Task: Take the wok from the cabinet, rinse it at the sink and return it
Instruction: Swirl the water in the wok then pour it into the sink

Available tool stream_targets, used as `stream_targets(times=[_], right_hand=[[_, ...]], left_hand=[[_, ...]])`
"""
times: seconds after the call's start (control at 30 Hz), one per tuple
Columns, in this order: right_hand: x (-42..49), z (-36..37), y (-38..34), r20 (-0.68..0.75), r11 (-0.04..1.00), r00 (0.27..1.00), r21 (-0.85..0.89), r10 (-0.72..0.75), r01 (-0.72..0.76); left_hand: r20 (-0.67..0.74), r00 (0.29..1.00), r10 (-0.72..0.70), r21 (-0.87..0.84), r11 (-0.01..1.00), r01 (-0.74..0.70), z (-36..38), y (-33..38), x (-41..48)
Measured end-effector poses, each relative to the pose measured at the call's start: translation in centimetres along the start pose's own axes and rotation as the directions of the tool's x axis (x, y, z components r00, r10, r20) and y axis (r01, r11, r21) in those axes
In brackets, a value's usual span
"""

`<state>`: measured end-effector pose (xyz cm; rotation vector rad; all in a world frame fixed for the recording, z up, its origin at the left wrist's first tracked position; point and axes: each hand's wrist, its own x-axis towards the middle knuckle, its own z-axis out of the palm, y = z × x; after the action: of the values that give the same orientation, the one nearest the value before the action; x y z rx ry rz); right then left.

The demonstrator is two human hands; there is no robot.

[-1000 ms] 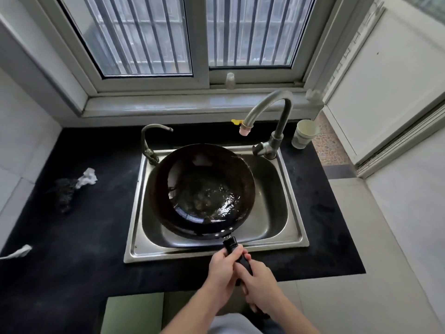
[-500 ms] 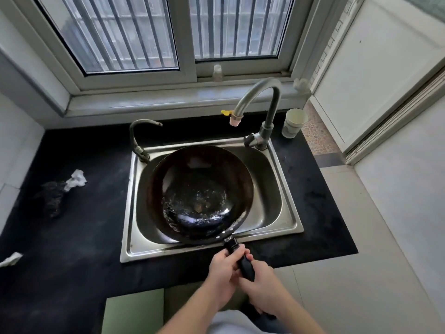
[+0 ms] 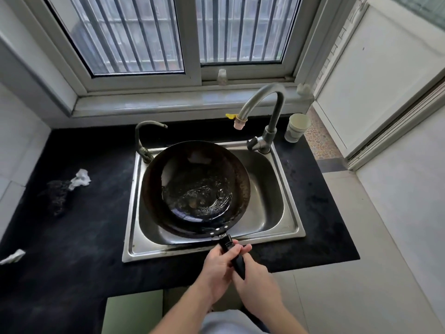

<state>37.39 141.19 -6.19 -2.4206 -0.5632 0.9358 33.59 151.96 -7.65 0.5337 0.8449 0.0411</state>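
Head view: vs 0.5 s ago we see the black countertop (image 3: 79,237) and steel sink (image 3: 277,203) sit lower in frame, more window (image 3: 187,34) showing. Wok (image 3: 195,189) is over the sink basin, shifted toward its left side, water pooled lower inside. Tall faucet (image 3: 265,102) not running. Both hands wrap the wok handle (image 3: 232,254): left hand (image 3: 216,268) fingers curled round it, right hand (image 3: 255,278) gripping behind. Handle end hidden by hands; dark lump (image 3: 56,196) at left unclear.
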Motion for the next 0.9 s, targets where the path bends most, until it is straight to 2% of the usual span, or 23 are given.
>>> stream_targets(times=[0.07, 0.2, 0.47, 0.57, 0.73, 0.9], right_hand=[[0.0, -0.1, -0.4, -0.02, 0.996, 0.999, -0.076, 0.041, -0.042], [0.2, -0.2, -0.5, -0.056, 0.997, 0.998, -0.068, 0.016, -0.02], [0.5, 0.3, 1.2, -0.059, 0.99, 0.997, 0.125, -0.056, 0.063], [0.4, 0.0, 1.2, -0.066, 0.985, 0.994, 0.147, -0.087, 0.095], [0.9, 0.4, 1.9, -0.026, 0.958, 0.986, 0.235, -0.165, 0.166], [1.7, 0.8, 2.9, 0.043, 0.94, 0.982, 0.297, -0.186, 0.165]], left_hand=[[0.005, 1.0, 0.009, -0.007, 1.0, -0.009, 0.0, 0.0, 0.1], [0.0, 1.0, 0.013, -0.044, 0.999, -0.013, -0.1, 0.1, -0.1], [-0.147, 0.986, 0.076, 0.009, 0.997, -0.075, 0.0, -0.8, -0.3], [-0.203, 0.974, 0.104, 0.023, 0.995, -0.102, -0.1, -1.1, -0.5], [-0.287, 0.949, 0.133, 0.083, 0.99, -0.113, -0.3, -1.7, -0.6], [-0.348, 0.925, 0.151, 0.108, 0.987, -0.12, 0.0, -2.3, -0.7]])
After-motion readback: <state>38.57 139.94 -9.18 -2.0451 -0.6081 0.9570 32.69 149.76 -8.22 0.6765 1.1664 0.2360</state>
